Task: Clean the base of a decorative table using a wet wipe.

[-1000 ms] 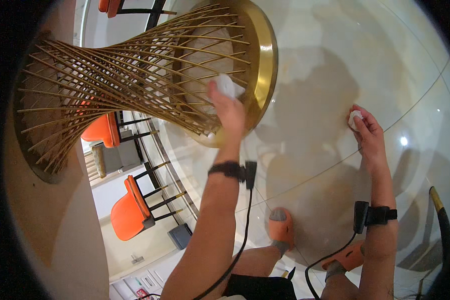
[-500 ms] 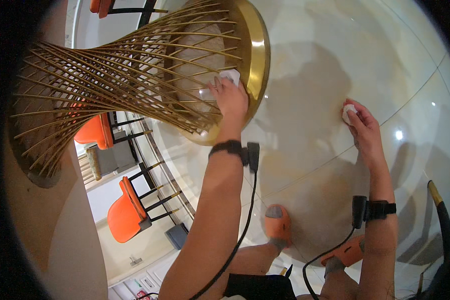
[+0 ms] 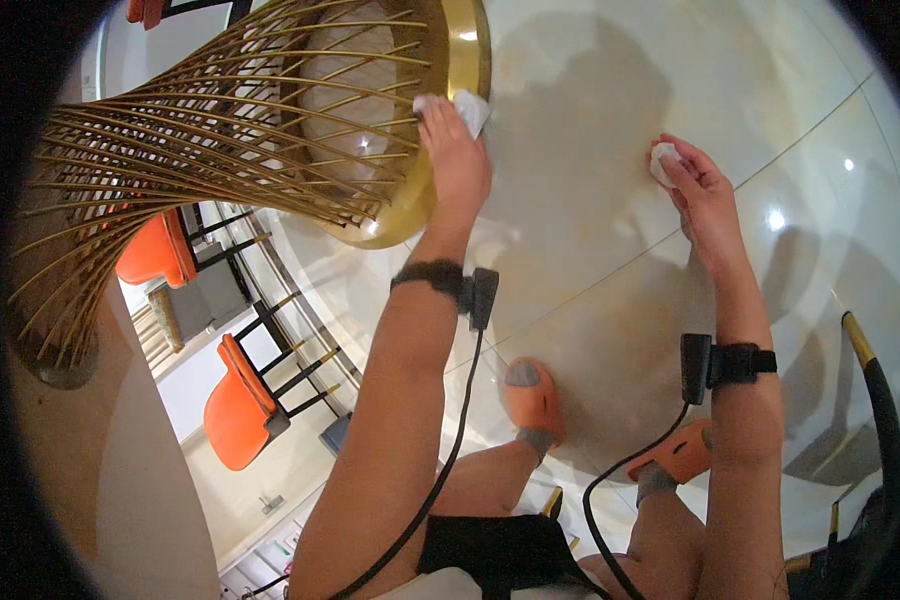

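A gold table pedestal of crossing thin rods flares out to a round base with a shiny gold rim. My left hand lies over that rim, its fingers pressing a white wipe against it. Part of this wipe is hidden under the fingers. Off to the right, above the floor, my right hand pinches a crumpled white wipe between thumb and fingers. That hand is apart from the pedestal.
Orange chairs with black legs stand on the left. Pale glossy tiles make up the floor. My feet, in orange slippers, are below my hands. A black leg with a gold tip is at right. Cables run from both wrist straps.
My left hand has shifted from among the rod ends outward to the base's rim, wipe with it. The view has moved, so the pedestal sits further left. My right hand keeps its wipe.
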A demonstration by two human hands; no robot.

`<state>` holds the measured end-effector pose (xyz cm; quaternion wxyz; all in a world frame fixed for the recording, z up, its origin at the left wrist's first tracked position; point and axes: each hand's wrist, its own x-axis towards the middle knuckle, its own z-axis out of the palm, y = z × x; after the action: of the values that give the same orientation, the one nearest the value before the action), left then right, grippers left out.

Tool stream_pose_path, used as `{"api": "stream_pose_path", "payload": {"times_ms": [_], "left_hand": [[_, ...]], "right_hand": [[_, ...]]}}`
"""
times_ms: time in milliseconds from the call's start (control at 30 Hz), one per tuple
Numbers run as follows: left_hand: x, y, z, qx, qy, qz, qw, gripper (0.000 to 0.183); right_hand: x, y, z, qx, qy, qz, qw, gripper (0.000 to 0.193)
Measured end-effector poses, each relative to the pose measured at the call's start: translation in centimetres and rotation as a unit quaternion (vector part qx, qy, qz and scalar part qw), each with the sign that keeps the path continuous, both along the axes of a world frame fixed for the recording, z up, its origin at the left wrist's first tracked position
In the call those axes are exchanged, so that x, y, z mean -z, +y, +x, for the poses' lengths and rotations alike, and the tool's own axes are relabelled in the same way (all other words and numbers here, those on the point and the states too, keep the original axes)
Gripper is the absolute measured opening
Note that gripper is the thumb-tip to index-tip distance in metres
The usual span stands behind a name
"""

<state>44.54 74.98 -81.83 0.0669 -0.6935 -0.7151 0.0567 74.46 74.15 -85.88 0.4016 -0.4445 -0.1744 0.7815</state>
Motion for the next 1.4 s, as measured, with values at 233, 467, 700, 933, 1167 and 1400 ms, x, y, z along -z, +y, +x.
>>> {"api": "stream_pose_path", "payload": {"times_ms": [233, 467, 700, 933, 1167, 1400], "left_hand": [[1.1, 5.5, -1.7, -0.036, 0.124, 0.026, 0.991, 0.069], [-0.6, 4.8, -1.2, 0.014, 0.249, -0.136, 0.959, 0.072], [-1.3, 7.4, -1.0, -0.091, 0.154, -0.138, 0.974, 0.070], [-1.7, -2.4, 2.0, -0.085, -0.112, -0.089, 0.986, 0.052], [-2.3, -12.3, 10.9, -0.306, -0.463, -0.012, 0.832, 0.038], [-10.4, -10.1, 17.4, -0.412, -0.616, -0.059, 0.668, 0.036]], "right_hand": [[-0.2, 0.1, -0.3, 0.011, -0.043, 0.006, 0.999, 0.031], [-3.0, -0.2, 4.6, 0.139, -0.097, 0.005, 0.985, 0.030], [-2.3, -3.2, 4.0, 0.138, -0.069, -0.020, 0.988, 0.031], [-7.7, -8.6, 1.7, 0.169, 0.016, -0.088, 0.982, 0.030], [-13.0, -10.0, 6.1, 0.180, 0.022, -0.072, 0.981, 0.029], [-22.8, -7.6, 8.0, 0.203, 0.038, -0.097, 0.974, 0.029]]}}
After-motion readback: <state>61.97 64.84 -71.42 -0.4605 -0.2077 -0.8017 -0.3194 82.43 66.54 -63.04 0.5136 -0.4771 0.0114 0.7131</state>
